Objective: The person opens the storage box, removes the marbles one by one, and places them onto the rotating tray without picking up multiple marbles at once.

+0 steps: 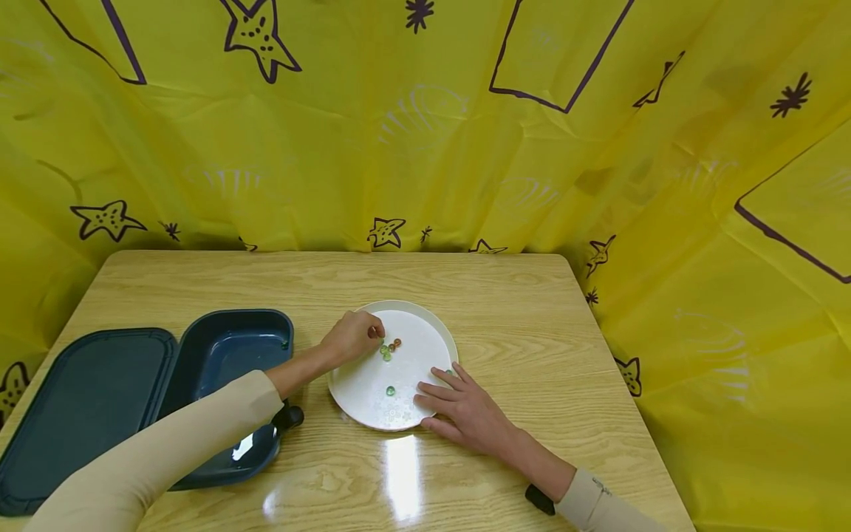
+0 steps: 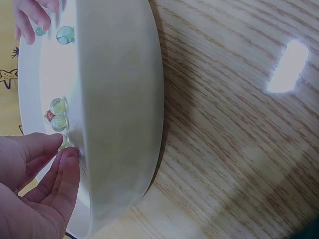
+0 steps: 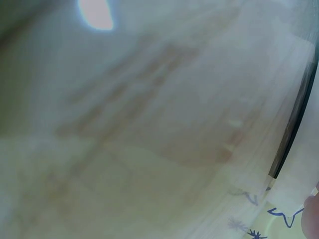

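Observation:
A round white tray (image 1: pixel 359 414) with a raised wall holds several glass marbles. In the left wrist view, the thumb and fingertips of my left hand (image 2: pixel 42 172) pinch a yellow-green marble (image 2: pixel 64 142), partly hidden, just inside the wall. Beside it lie more yellow-green marbles (image 2: pixel 59 105) and a reddish-brown marble (image 2: pixel 49 116). A green marble (image 1: pixel 390 391) sits apart toward the tray's front. My right hand (image 1: pixel 468 410) rests with spread, straight fingers over the tray's right rim; another green marble (image 1: pixel 448 373) shows by its fingers. The right wrist view is mostly blurred.
To the left stands a dark blue container (image 1: pixel 233 347) with a small green marble (image 1: pixel 284 345) inside at its right. A dark blue lid (image 1: pixel 86 414) lies left of it. My left forearm crosses over the container. Yellow patterned curtain (image 1: pixel 425 148) surrounds the wooden table (image 1: pixel 518 318).

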`<state>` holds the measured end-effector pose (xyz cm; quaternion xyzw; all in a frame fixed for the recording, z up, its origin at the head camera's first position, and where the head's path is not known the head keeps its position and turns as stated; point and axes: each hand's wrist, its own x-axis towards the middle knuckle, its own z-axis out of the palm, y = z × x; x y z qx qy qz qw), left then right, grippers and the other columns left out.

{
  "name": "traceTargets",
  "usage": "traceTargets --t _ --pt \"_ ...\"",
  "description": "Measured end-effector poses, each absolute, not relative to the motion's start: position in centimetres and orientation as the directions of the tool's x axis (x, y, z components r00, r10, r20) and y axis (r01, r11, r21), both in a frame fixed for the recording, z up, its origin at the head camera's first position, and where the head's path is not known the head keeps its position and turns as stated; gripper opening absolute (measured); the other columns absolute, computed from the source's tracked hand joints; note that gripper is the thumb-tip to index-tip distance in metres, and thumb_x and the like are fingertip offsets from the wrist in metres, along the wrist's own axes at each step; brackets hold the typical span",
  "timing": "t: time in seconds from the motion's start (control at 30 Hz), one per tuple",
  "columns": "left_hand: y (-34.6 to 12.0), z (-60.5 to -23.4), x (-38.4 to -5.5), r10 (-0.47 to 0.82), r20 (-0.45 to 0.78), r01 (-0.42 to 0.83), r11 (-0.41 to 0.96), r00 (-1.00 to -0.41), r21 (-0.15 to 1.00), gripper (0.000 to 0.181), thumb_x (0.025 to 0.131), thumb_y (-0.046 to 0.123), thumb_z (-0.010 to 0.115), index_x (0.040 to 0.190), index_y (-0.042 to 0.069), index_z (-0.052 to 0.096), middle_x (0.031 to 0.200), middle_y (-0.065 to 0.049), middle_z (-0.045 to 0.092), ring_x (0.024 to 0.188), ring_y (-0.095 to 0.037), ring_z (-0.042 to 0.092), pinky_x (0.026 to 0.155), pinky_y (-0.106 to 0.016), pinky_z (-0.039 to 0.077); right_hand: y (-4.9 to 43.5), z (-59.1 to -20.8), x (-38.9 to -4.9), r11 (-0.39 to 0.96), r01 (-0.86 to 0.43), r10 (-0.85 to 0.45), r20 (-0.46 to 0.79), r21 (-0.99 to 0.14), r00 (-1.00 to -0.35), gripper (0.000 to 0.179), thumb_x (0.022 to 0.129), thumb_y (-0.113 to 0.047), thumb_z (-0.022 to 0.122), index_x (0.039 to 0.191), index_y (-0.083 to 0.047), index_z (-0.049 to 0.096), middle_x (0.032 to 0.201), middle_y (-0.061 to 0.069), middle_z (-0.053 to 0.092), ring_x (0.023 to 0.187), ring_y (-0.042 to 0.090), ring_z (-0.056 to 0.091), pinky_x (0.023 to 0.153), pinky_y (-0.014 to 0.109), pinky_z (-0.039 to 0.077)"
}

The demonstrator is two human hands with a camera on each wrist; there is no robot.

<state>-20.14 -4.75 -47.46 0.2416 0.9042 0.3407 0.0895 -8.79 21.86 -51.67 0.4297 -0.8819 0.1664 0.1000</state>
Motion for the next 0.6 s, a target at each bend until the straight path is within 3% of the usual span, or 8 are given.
traceTargets --t 0.6 --pt "-4.80 -46.81 -20.18 0.498 -0.019 0.364 0.659 -0.867 0.658 0.008 0.085 -0.003 0.069 0.090 0.001 0.074 0.084 -0.010 0.069 0.079 -0.023 0.065 0.067 -0.033 0.054 21.86 -51.67 -8.77 0.576 -0.788 -0.721 0.318 -0.218 -0.615 0.051 0.106 -0.050 0.039 0.130 -0.016 0.069 0.136 0.000 0.061 0.135 0.028 0.047 0.116 0.052 0.023"
